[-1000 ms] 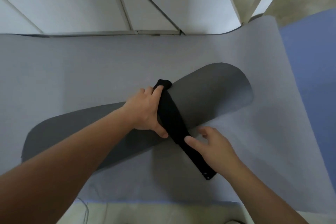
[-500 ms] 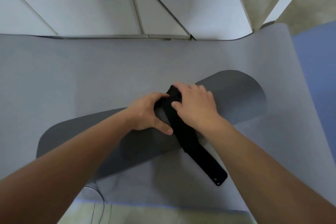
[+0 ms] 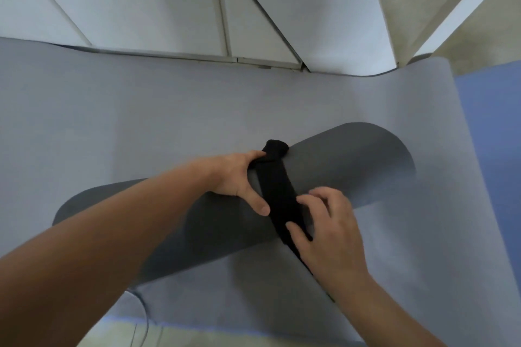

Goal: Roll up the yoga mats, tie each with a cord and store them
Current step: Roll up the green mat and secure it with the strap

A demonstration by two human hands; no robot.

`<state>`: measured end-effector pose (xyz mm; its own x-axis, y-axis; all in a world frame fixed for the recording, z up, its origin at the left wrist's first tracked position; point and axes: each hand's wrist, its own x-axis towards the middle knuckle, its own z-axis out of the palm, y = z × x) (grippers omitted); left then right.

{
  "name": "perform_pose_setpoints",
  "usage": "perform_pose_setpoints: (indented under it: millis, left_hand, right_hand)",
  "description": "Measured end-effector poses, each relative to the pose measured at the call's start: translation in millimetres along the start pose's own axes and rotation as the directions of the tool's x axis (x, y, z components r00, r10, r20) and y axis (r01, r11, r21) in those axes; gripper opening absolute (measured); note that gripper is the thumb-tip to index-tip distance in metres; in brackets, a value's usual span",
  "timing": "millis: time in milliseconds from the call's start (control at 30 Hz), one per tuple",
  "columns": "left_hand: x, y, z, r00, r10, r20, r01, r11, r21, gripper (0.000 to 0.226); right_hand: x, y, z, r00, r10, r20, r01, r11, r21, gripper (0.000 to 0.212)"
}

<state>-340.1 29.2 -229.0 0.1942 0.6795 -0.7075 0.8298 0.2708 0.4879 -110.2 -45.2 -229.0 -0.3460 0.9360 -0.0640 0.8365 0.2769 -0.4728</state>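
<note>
White cabinet doors run along the far edge of a pale flat mat on the floor, and the dark roll lies slanted across its middle. Black strap goes over the roll; left hand grips its far end so the roll can't spring open, while right hand pinches the near end, I'd guess to pull it snug.
</note>
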Motion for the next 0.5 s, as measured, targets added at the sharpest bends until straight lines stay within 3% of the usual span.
perform_pose_setpoints:
  millis: [67,133,167,200,300,333,400,433,500]
  left_hand:
    - [-2.0,-1.4,5.9,0.999,0.023,-0.044,-0.022,1.000,0.022,0.129]
    - [-5.7,-0.7,11.2,0.994,0.053,-0.093,-0.052,0.999,0.014,0.127]
    - [-7.8,-0.8,12.8,0.991,0.067,-0.117,-0.065,0.998,0.021,0.126]
    - [-10.3,-0.9,13.3,0.988,0.073,-0.133,-0.069,0.997,0.038,0.124]
    - [-20.6,3.3,10.7,0.983,0.084,-0.163,-0.070,0.994,0.087,0.119]
    - [-25.3,5.5,6.8,0.979,0.094,-0.183,-0.077,0.992,0.101,0.119]
    - [-36.4,15.1,-6.8,0.963,0.134,-0.233,-0.103,0.985,0.142,0.122]
    - [-43.8,22.1,-16.0,0.951,0.159,-0.264,-0.117,0.979,0.166,0.122]
    - [-63.5,39.6,-36.8,0.920,0.221,-0.322,-0.147,0.960,0.240,0.122]
  right_hand:
    - [-17.6,3.2,9.3,0.942,0.321,0.101,-0.336,0.904,0.262,0.029]
    - [-21.1,6.7,16.2,0.765,0.533,0.361,-0.639,0.563,0.523,0.020]
    - [-21.7,8.7,18.2,0.681,0.567,0.463,-0.714,0.378,0.589,0.023]
    - [-23.2,7.5,16.6,0.625,0.586,0.516,-0.747,0.256,0.614,0.024]
    - [-35.5,6.3,14.2,0.581,0.634,0.511,-0.738,0.146,0.658,0.029]
    - [-35.4,3.8,12.0,0.546,0.605,0.579,-0.724,-0.007,0.690,0.029]
    - [-29.9,4.2,10.5,0.489,0.450,0.748,-0.634,-0.406,0.658,0.052]
    - [-22.5,7.3,10.3,0.499,0.366,0.786,-0.575,-0.538,0.616,0.066]
    - [1.5,9.3,8.9,0.596,0.231,0.769,-0.433,-0.714,0.550,0.087]
